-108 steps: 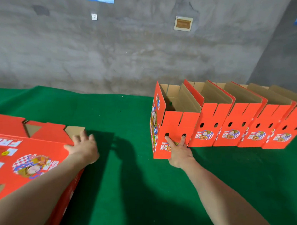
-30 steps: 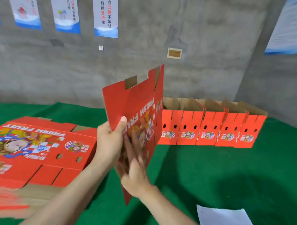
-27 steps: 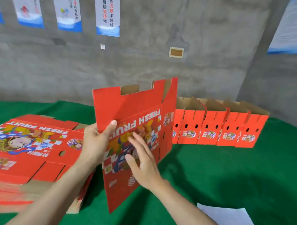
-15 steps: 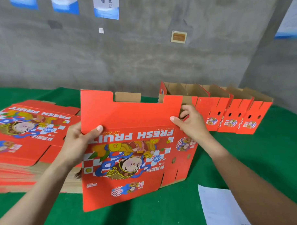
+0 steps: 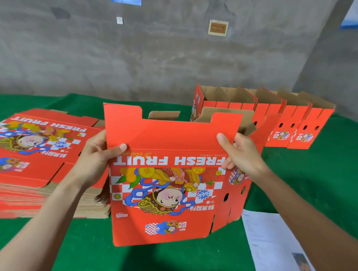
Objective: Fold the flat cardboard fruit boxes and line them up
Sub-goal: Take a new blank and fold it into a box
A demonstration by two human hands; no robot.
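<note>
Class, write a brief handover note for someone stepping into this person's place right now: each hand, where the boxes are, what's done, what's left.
Left hand grips the box at its left edge; right hand grips its upper right corner.
Box upright, partly opened. Flat stack on the left; folded row at back right.
Done: the row. Left: finish this box, add it to the row, then fold the stack.

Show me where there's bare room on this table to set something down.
Bare green cloth lies between the folded row and the paper sheet, also along the near edge. The flat stack crowds the left.
</note>
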